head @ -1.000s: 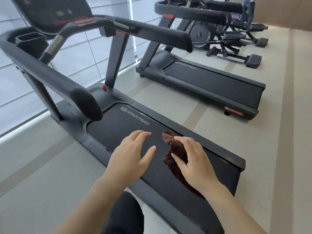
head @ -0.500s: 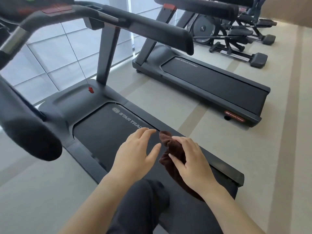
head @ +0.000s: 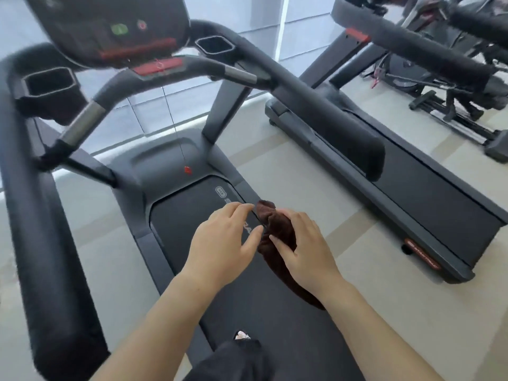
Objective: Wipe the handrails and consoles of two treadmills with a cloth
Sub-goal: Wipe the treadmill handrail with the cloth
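I stand on the near treadmill's belt [head: 176, 232]. Its dark console [head: 110, 28] is at the upper left, with black padded handrails on the left [head: 41, 243] and right [head: 324, 119]. My right hand [head: 305, 251] grips a bunched dark brown cloth [head: 275, 229], whose tail hangs below the wrist. My left hand [head: 222, 240] hovers beside it with fingers extended, fingertips close to the cloth. A second treadmill [head: 428, 196] stands to the right, its handrail [head: 412, 42] at the top right.
Cup holders [head: 49, 86] flank the console. A red safety clip [head: 187, 169] hangs on a cord over the motor cover. Other exercise machines [head: 445, 86] stand at the far right. Windows with blinds lie behind. Beige floor runs between the treadmills.
The view has swung up and left as I stepped onto the belt, so the console and both handrails are now in front. Both hands keep the same pose, the right still gripping the cloth.
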`<state>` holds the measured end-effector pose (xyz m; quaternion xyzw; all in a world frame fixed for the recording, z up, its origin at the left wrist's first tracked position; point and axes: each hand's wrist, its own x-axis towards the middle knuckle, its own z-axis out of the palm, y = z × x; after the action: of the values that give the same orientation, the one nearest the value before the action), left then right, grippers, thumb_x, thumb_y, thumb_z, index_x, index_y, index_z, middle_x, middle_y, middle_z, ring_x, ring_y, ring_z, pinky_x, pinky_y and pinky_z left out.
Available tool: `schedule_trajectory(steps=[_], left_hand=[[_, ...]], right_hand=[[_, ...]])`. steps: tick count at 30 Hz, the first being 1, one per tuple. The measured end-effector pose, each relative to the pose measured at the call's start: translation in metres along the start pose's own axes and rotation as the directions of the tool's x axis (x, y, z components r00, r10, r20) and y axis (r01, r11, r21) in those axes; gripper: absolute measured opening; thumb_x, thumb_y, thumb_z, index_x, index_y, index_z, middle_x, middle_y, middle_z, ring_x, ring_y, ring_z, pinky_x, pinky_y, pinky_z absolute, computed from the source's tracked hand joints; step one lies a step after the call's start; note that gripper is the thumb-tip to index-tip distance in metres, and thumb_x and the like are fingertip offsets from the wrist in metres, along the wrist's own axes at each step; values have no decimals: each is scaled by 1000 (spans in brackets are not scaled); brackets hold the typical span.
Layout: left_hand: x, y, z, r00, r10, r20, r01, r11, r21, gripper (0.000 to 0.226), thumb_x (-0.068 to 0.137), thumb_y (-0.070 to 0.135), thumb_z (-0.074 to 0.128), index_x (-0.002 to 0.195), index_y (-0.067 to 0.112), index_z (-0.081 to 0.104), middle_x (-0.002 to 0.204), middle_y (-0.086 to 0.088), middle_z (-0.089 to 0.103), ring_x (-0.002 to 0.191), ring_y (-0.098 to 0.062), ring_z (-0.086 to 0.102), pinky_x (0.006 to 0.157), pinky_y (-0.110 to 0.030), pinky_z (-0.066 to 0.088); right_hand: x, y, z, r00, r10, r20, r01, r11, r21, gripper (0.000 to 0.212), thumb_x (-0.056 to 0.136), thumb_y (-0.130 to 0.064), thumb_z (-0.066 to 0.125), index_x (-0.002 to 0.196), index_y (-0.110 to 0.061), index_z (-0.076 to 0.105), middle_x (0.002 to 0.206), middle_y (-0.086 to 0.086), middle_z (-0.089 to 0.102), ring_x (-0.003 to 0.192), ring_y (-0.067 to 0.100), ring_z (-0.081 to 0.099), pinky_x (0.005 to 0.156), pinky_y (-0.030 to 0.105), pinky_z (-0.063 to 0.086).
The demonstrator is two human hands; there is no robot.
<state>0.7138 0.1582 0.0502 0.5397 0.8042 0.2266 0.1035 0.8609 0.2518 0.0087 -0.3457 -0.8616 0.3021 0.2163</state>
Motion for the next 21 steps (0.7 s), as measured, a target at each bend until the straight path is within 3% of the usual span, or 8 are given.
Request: schedule_trajectory(steps=[9, 13, 18, 21], left_hand=[[11, -35, -78, 964, -242, -107, 243, 970, -9, 48, 92, 48, 39, 136, 28, 39, 137, 11, 45, 122, -12, 44, 93, -30, 39], [18, -50, -87, 925, -344, -164, 336, 939, -73, 46, 92, 48, 40, 135, 29, 39, 137, 13, 44, 118, -11, 45, 92, -30, 40], [47, -62, -86, 891, -421, -170, 411, 907, -90, 47, 92, 48, 40, 135, 29, 38, 138, 13, 43, 116, -10, 46, 93, -29, 40], [85, -69, -86, 875, -445, -188, 438, 895, -80, 46, 92, 46, 41, 134, 29, 39, 137, 13, 44, 120, -8, 43, 95, -29, 39]], right_hand=[[83, -69, -6, 960, -248, 129, 243, 968, 54, 43, 86, -30, 59, 127, -30, 47, 122, -13, 54, 106, 17, 52, 92, 39, 44], [116, -83, 5, 917, -361, 170, 344, 931, 120, 45, 86, -26, 61, 126, -33, 42, 121, -15, 54, 109, 8, 50, 94, 29, 41], [161, -72, 20, 893, -388, 227, 353, 918, 182, 49, 85, -25, 61, 126, -40, 40, 118, -30, 49, 109, -2, 46, 94, 11, 33], [201, -57, 26, 890, -402, 217, 358, 908, 216, 48, 86, -23, 63, 127, -38, 42, 120, -26, 50, 111, 4, 49, 96, 18, 35]])
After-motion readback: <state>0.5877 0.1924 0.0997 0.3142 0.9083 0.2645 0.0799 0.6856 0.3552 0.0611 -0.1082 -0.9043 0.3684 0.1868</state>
